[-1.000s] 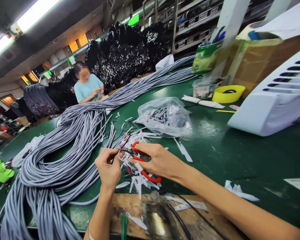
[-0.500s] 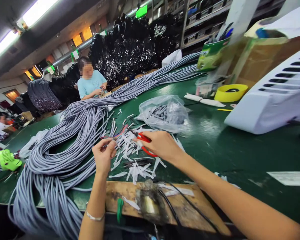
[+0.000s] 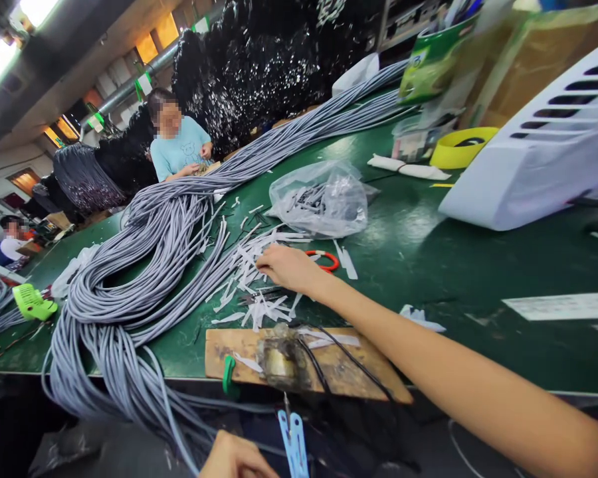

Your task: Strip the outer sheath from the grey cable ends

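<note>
My right hand (image 3: 289, 269) reaches over a pile of white strips (image 3: 264, 311), its fingers pressed together at the near side of the pile. What they pinch, if anything, is hidden. Just beyond the wrist lie red-handled scissors (image 3: 326, 261), partly covered by the hand. My left hand (image 3: 236, 458) is low at the bottom edge, below the table edge; its fingers are cut off or hidden. Near it hang grey cables (image 3: 167, 405) and a light blue clothes-peg-like clip (image 3: 294, 441). Dark pliers or cutters (image 3: 264, 295) lie among the strips.
A thick bundle of grey cables (image 3: 104, 302) curves across the green table (image 3: 468, 279). A clear bag (image 3: 319, 199) of small grey parts lies behind the strips. A wooden board (image 3: 224, 352) carries a small device. A white slotted housing (image 3: 518, 179) stands right. A co-worker (image 3: 179, 146) sits across.
My right hand has let go of the scissors and moved onto the strips. My left hand has drawn back from the strips to the bottom edge. The view has tilted down.
</note>
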{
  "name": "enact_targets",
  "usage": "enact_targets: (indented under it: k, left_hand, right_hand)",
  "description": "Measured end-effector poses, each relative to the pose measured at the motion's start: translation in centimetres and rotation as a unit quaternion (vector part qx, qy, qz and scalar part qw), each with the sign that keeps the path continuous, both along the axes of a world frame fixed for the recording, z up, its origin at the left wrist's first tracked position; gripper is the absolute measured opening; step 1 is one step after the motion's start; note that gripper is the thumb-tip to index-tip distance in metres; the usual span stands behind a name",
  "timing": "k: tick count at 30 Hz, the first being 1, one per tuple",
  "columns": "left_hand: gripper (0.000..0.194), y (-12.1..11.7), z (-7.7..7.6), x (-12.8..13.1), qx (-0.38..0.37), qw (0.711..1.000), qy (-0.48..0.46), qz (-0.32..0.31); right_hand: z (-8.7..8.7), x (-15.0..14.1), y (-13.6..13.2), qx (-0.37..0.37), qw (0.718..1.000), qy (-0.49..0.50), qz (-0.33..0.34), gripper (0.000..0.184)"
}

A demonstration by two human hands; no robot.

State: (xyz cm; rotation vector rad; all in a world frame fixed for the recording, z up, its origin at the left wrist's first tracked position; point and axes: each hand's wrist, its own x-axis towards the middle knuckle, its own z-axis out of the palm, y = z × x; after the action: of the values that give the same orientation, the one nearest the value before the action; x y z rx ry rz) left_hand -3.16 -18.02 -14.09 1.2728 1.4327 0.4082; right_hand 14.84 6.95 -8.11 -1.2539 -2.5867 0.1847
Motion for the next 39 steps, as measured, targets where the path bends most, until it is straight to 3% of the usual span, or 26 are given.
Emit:
enact_targets:
  k: [2, 4, 6, 8, 9, 11, 13, 16, 19, 21, 23, 25, 29, 31, 35, 39]
  left_hand:
    - [0.022, 0.0, -2.4, 0.5, 0.015, 0.988, 0.151, -0.024]
    - [0.018, 0.0, -2.8, 0.7, 0.023, 0.967, 0.24, -0.088]
    - [0.014, 0.2, -1.0, 0.4, 0.031, 0.962, 0.204, -0.181]
    - [0.016, 0.8, 2.4, 0.0, 0.044, 0.966, 0.115, -0.229]
    - [0.019, 1.5, 4.4, -0.3, 0.069, 0.968, 0.102, -0.219]
    - [0.022, 4.0, 7.9, -0.8, 0.149, 0.971, 0.135, -0.128]
    - [0.023, 7.8, 9.8, -1.0, 0.232, 0.957, 0.167, -0.059]
    - [0.02, 15.1, 9.5, -0.9, 0.331, 0.906, 0.259, 0.049]
    - [0.015, 21.0, 7.4, 0.0, 0.35, 0.888, 0.29, 0.075]
    - [0.01, 23.2, 6.1, 0.8, 0.349, 0.878, 0.315, 0.086]
    - [0.008, 23.9, 5.3, 1.4, 0.348, 0.87, 0.335, 0.097]
    - [0.006, 23.8, 5.1, 1.5, 0.349, 0.864, 0.345, 0.107]
    - [0.015, 23.3, 6.7, 0.7, 0.371, 0.849, 0.343, 0.15]
    - [0.02, 22.9, 7.5, 0.4, 0.404, 0.839, 0.321, 0.172]
    - [0.016, 21.9, 7.7, 0.6, 0.518, 0.811, 0.229, 0.145]
    - [0.016, 21.2, 7.2, 1.4, 0.538, 0.818, 0.189, 0.075]
  right_hand:
    - [-1.0, -0.4, 0.4, 0.004, 1.0, 0.001, 0.029, 0.025]
    - [-1.7, -0.6, 1.0, 0.008, 0.999, 0.002, 0.044, 0.023]
    - [-2.1, -0.6, 1.5, 0.013, 0.999, 0.001, 0.05, 0.02]
    - [-2.2, -0.5, 1.8, 0.021, 0.998, -0.004, 0.054, 0.017]
    - [-2.1, -0.5, 1.8, 0.027, 0.998, -0.008, 0.055, 0.016]
    - [-1.8, -0.3, 1.6, 0.042, 0.998, -0.017, 0.051, 0.015]
    - [-1.3, -0.2, 1.2, 0.06, 0.997, -0.027, 0.036, 0.019]
    - [-0.4, 0.3, 0.4, 0.081, 0.995, -0.049, 0.008, 0.026]
    - [0.8, 0.9, -0.1, 0.08, 0.994, -0.075, -0.01, 0.024]
    - [1.5, 1.5, -0.1, 0.069, 0.993, -0.089, -0.025, 0.018]
    - [2.2, 2.1, -0.1, 0.05, 0.992, -0.102, -0.048, 0.013]
    - [2.8, 2.8, 0.0, 0.032, 0.989, -0.114, -0.086, 0.02]
    - [3.2, 3.3, -0.1, 0.002, 0.976, -0.1, -0.191, 0.031]
    - [3.0, 2.9, -0.3, -0.015, 0.977, -0.071, -0.198, 0.027]
    - [2.3, 1.4, -0.7, -0.056, 0.985, 0.105, -0.127, 0.019]
    - [1.4, -0.2, -1.4, -0.071, 0.928, 0.354, -0.089, 0.016]
